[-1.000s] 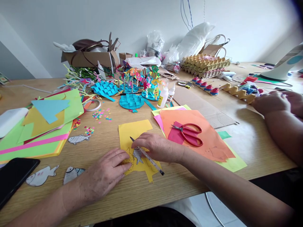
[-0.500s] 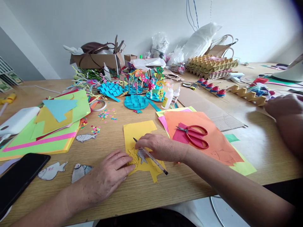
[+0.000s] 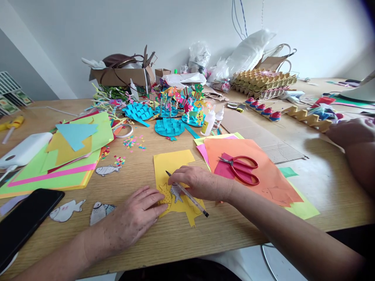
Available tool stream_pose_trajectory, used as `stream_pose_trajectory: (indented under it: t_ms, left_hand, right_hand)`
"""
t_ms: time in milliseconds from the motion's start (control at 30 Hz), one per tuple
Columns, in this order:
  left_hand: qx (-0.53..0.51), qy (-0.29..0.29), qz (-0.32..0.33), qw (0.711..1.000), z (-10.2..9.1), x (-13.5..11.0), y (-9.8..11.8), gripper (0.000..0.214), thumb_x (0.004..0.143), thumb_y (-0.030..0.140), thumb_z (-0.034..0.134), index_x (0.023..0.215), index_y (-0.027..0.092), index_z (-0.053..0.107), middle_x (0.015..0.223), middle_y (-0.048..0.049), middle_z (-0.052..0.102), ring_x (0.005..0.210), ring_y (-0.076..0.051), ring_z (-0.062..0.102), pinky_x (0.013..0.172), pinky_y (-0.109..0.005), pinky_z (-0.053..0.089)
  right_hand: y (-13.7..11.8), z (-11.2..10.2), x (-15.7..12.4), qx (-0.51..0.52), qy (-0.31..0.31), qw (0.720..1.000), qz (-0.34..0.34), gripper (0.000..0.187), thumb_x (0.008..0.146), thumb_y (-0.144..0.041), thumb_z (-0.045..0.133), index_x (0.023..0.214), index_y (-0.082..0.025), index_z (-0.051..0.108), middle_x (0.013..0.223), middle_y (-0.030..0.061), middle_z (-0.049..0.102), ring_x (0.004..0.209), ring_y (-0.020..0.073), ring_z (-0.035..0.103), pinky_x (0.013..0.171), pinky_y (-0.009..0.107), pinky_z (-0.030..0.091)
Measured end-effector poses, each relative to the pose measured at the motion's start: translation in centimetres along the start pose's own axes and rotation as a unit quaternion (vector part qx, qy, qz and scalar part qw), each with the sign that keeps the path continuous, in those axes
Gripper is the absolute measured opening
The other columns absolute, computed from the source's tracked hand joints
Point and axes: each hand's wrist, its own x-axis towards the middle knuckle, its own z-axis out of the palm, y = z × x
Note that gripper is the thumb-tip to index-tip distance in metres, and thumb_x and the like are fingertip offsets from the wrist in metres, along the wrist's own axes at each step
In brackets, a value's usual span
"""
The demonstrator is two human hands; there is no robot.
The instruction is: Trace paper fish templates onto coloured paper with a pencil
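Note:
A yellow paper sheet (image 3: 171, 164) lies on the wooden table (image 3: 181, 234) in front of me. A small grey paper fish cut-out (image 3: 176, 192) rests on its lower part. My left hand (image 3: 133, 214) lies flat with its fingers stretched out, fingertips pressing the sheet's left edge. My right hand (image 3: 199, 182) grips a thin pencil (image 3: 187, 194) that slants down to the right, and its fingers rest on the fish. Red-handled scissors (image 3: 240, 170) lie on a pink scrap just to the right.
Orange paper (image 3: 263, 164) lies to the right, a stack of coloured sheets (image 3: 58, 160) to the left. A black phone (image 3: 25, 222), two grey paper fish (image 3: 66, 210), glue bottles (image 3: 208, 121), blue paper crafts (image 3: 169, 127) and egg trays (image 3: 260, 80) stand around. Another person's hand (image 3: 348, 132) rests at the right edge.
The view has swung slightly to the left, bringing more of the phone into sight. Both my hands keep their hold on the yellow sheet and the pencil.

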Motion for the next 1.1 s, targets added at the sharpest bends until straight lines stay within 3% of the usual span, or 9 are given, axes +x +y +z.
stream_pose_trajectory:
  t_ms: [633,867,1000,1100]
  left_hand:
    - [0.011,0.004,0.004,1.000,0.3,-0.2,-0.1,0.032,0.095,0.013,0.033,0.113,0.017,0.060,0.111,-0.0087,0.062,0.106,-0.023,0.055,0.094,-0.043,0.047]
    - [0.015,-0.001,0.006,1.000,0.2,-0.3,-0.1,0.033,0.094,0.011,0.033,0.114,0.016,0.059,0.111,-0.0086,0.061,0.106,-0.022,0.054,0.095,-0.041,0.046]
    - [0.008,-0.008,0.001,1.000,0.4,-0.4,-0.2,0.033,0.093,0.010,0.035,0.115,0.018,0.059,0.113,-0.0080,0.060,0.108,-0.022,0.053,0.098,-0.041,0.043]
    - [0.011,-0.016,-0.006,1.000,0.6,-0.7,-0.4,0.033,0.093,0.011,0.036,0.117,0.019,0.057,0.117,-0.0077,0.058,0.112,-0.023,0.050,0.099,-0.043,0.042]
  right_hand:
    - [0.2,-0.2,0.0,-0.003,0.002,1.000,0.002,0.034,0.079,-0.002,0.058,0.109,-0.018,0.062,0.099,0.0069,0.068,0.091,0.0195,0.063,0.076,0.030,0.048]
    - [0.1,-1.9,-2.2,0.033,0.113,0.992,0.034,0.023,0.082,-0.012,0.064,0.104,-0.016,0.060,0.102,0.0081,0.068,0.094,0.0190,0.063,0.079,0.031,0.048]
    - [-0.3,-1.7,-3.5,0.026,0.163,0.982,0.096,0.011,0.087,-0.015,0.055,0.097,-0.017,0.059,0.091,0.0059,0.068,0.080,0.0166,0.064,0.068,0.027,0.048]
    - [-0.3,-1.1,-4.2,0.015,0.181,0.976,0.123,0.014,0.092,-0.017,0.045,0.094,-0.018,0.059,0.086,0.0051,0.067,0.076,0.0163,0.063,0.065,0.026,0.047]
